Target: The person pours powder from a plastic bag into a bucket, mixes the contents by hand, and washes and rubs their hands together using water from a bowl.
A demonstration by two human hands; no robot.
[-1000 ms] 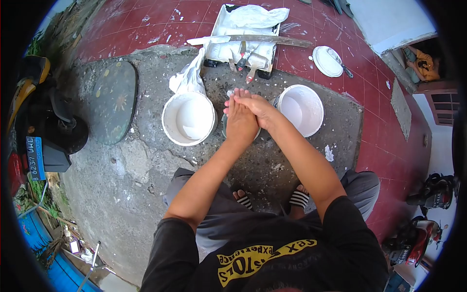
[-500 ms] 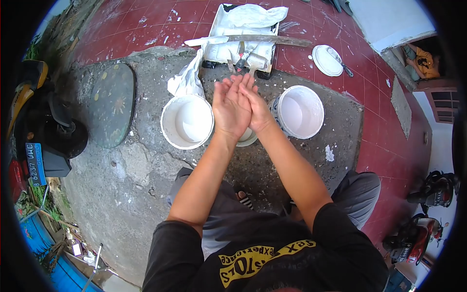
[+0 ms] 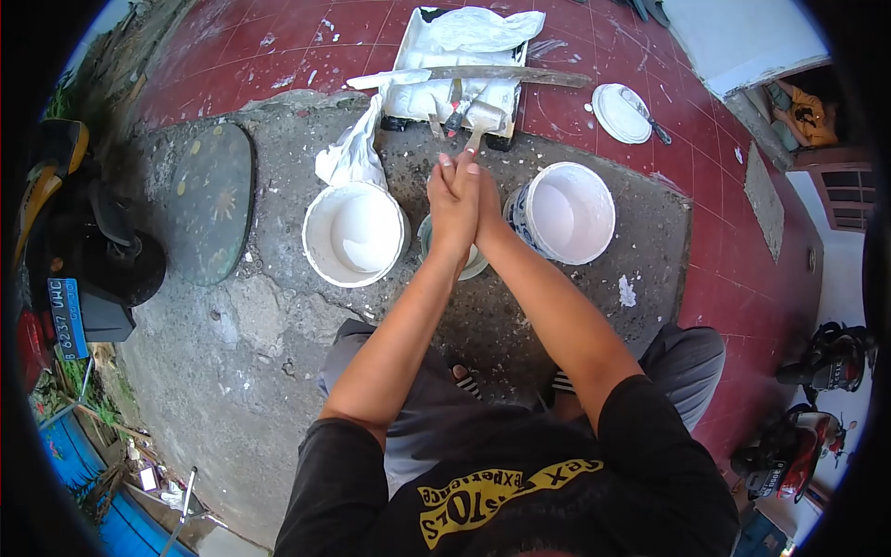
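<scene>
My left hand (image 3: 451, 210) and my right hand (image 3: 488, 200) are clasped together, palm against palm, above the ground between two paint buckets. The fingers are folded round each other, and no tool shows between them. The left bucket (image 3: 309, 232) and the right bucket (image 3: 520, 215), which has a blue pattern outside, both contain white stuff. A smaller container (image 3: 476, 265) is partly hidden under my wrists. Just beyond my fingertips is a wooden-handled scraper (image 3: 474, 141), leaning on the front of a paint tray (image 3: 405, 58).
A long wooden strip (image 3: 520, 74) lies across the tray. White cloth or plastic (image 3: 353, 156) sits behind the left bucket. A white lid (image 3: 613, 121) holds a trowel. An oval board (image 3: 213, 204) and a motorbike (image 3: 111, 232) are at left; a person (image 3: 806, 116) sits upper right.
My hands were cupped side by side with the palms turned up and fingers stretched. Now they are pressed together and folded over each other, slightly lower.
</scene>
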